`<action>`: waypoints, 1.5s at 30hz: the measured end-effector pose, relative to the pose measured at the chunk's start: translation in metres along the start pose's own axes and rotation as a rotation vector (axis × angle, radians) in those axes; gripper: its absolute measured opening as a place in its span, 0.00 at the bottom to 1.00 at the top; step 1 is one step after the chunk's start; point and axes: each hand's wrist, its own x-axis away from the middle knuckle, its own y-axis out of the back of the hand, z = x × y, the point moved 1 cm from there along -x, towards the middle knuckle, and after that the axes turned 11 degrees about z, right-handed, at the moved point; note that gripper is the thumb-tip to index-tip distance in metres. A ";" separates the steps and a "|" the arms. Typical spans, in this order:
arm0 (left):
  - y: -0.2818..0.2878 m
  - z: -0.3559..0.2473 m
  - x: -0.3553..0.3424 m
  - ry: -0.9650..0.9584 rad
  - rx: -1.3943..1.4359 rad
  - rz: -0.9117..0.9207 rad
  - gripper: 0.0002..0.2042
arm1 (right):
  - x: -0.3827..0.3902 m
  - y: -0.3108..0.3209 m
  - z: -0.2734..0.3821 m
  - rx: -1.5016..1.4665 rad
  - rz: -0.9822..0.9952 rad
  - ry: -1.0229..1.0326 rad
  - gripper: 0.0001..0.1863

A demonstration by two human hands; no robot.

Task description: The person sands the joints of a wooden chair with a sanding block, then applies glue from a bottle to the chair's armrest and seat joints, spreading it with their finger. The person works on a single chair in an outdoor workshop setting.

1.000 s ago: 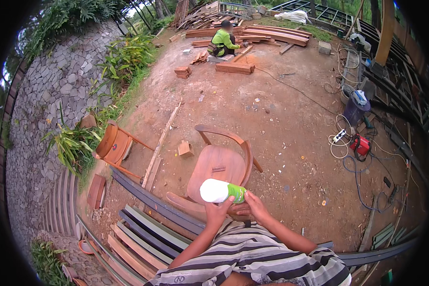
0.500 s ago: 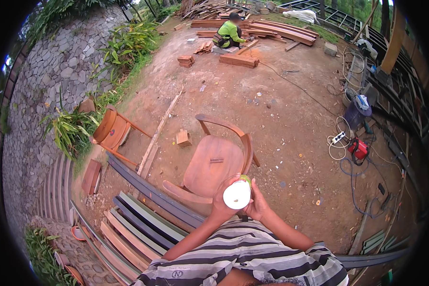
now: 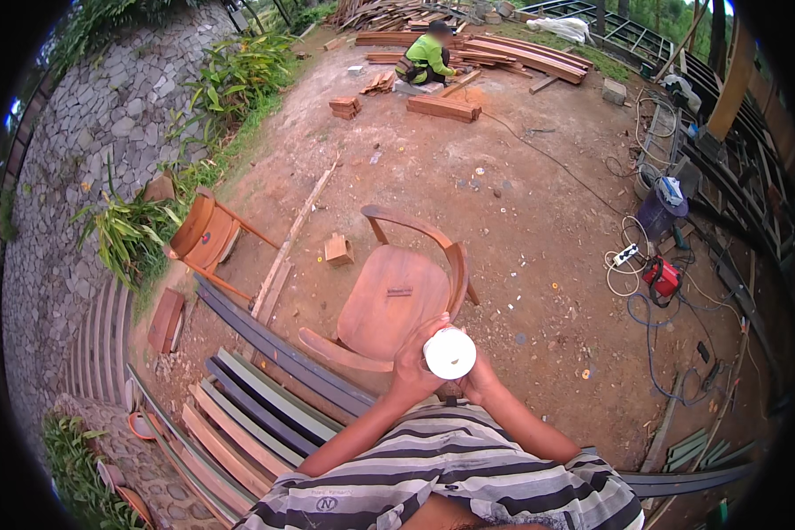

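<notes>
Close to my body I hold a cup-like container with a round white top [image 3: 450,352]; a small dark spot marks the top near its lower edge. My left hand [image 3: 414,364] is wrapped round its left side. Against its lower right side, my right hand [image 3: 480,378] is closed too, with its fingers partly hidden beneath. Just beyond the hands stands a reddish wooden armchair [image 3: 389,300] with a curved back rail. On its seat lies a small dark wooden piece [image 3: 399,291].
Painted boards [image 3: 265,402] lie at my lower left. A second wooden chair [image 3: 208,234] and a wooden block [image 3: 337,250] are farther off. Cables and a red machine [image 3: 662,276] lie at right. A person in bright green [image 3: 427,57] crouches by stacked timber.
The container has shifted slightly right and tipped so its white top faces me more squarely; its green side no longer shows. Both hands keep holding it.
</notes>
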 end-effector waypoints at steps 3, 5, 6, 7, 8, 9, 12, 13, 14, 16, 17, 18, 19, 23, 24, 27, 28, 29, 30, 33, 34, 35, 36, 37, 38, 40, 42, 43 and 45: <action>0.001 0.001 0.001 0.120 0.047 -0.012 0.35 | 0.000 0.007 -0.003 0.320 -0.064 0.152 0.26; 0.002 0.014 0.009 0.293 0.065 -0.010 0.34 | 0.003 0.010 -0.003 0.408 -0.011 0.214 0.28; 0.002 0.012 0.008 0.315 0.101 -0.038 0.35 | 0.005 0.012 -0.001 0.506 0.030 0.254 0.30; 0.003 0.008 0.004 0.337 0.137 -0.065 0.35 | 0.008 0.014 0.000 0.603 0.073 0.293 0.31; 0.005 0.004 -0.001 0.358 0.174 -0.092 0.35 | 0.010 0.015 0.001 0.700 0.117 0.331 0.32; 0.006 -0.002 -0.007 0.339 0.198 -0.087 0.34 | 0.012 0.014 0.000 0.700 0.145 0.345 0.38; 0.005 -0.002 -0.017 0.355 0.292 -0.008 0.35 | 0.014 0.010 0.001 0.913 0.128 0.544 0.46; 0.005 -0.004 -0.021 0.335 0.288 0.020 0.37 | 0.015 0.007 0.004 0.976 0.085 0.572 0.48; 0.005 -0.007 -0.026 0.315 0.285 0.047 0.38 | 0.014 0.003 0.011 1.040 0.043 0.598 0.50; 0.000 -0.009 -0.029 0.275 0.263 0.095 0.41 | 0.011 0.001 0.017 1.087 -0.046 0.631 0.51; -0.004 -0.009 -0.032 0.249 0.243 0.115 0.42 | 0.006 0.001 0.020 1.074 -0.092 0.642 0.50; -0.009 -0.008 -0.031 0.232 0.227 0.136 0.44 | 0.005 0.003 0.020 1.059 -0.139 0.644 0.50; -0.008 -0.008 -0.031 0.253 0.277 0.159 0.43 | 0.007 -0.002 0.025 1.045 -0.149 0.617 0.49; -0.009 -0.005 -0.026 0.269 0.407 0.151 0.41 | 0.015 -0.011 0.037 0.988 -0.163 0.609 0.45; -0.011 -0.003 -0.024 0.262 0.422 0.135 0.41 | 0.016 -0.009 0.036 0.968 -0.168 0.629 0.44; -0.015 -0.007 -0.018 0.216 0.424 0.058 0.40 | 0.017 -0.004 0.036 1.105 -0.121 0.607 0.41; -0.014 -0.009 -0.018 0.230 0.401 0.053 0.39 | 0.018 -0.003 0.036 1.150 -0.110 0.579 0.40; -0.012 -0.013 -0.018 0.243 0.378 0.048 0.38 | 0.018 -0.004 0.034 1.124 -0.105 0.574 0.40; -0.010 -0.016 -0.019 0.255 0.356 0.040 0.38 | 0.018 -0.006 0.032 1.100 -0.098 0.571 0.41; -0.008 -0.010 -0.016 0.296 0.392 0.048 0.32 | 0.018 -0.011 0.031 1.106 -0.078 0.591 0.39; -0.009 -0.005 -0.014 0.288 0.421 -0.003 0.34 | 0.018 -0.013 0.031 1.119 -0.070 0.605 0.38; -0.011 0.001 -0.010 0.281 0.450 -0.055 0.35 | 0.016 -0.013 0.029 0.996 -0.030 0.629 0.35; -0.012 0.003 -0.009 0.271 0.482 -0.102 0.36 | 0.013 -0.011 0.026 0.873 0.005 0.651 0.32; -0.012 0.004 -0.008 0.265 0.507 -0.124 0.36 | 0.012 -0.009 0.025 0.749 0.039 0.671 0.30; -0.009 0.004 -0.007 0.259 0.531 -0.146 0.35 | 0.012 -0.008 0.027 0.720 0.016 0.654 0.27; -0.003 0.001 -0.005 0.238 0.586 -0.177 0.35 | 0.013 -0.007 0.032 0.660 -0.033 0.618 0.22; 0.006 -0.007 -0.003 0.212 0.647 -0.191 0.36 | 0.017 -0.009 0.039 0.607 -0.057 0.610 0.16; 0.008 -0.007 -0.001 0.193 0.747 -0.180 0.38 | 0.019 -0.006 0.043 0.564 -0.043 0.601 0.16; 0.011 -0.009 0.005 0.170 0.945 -0.154 0.45 | 0.024 -0.015 0.050 0.425 -0.007 0.606 0.13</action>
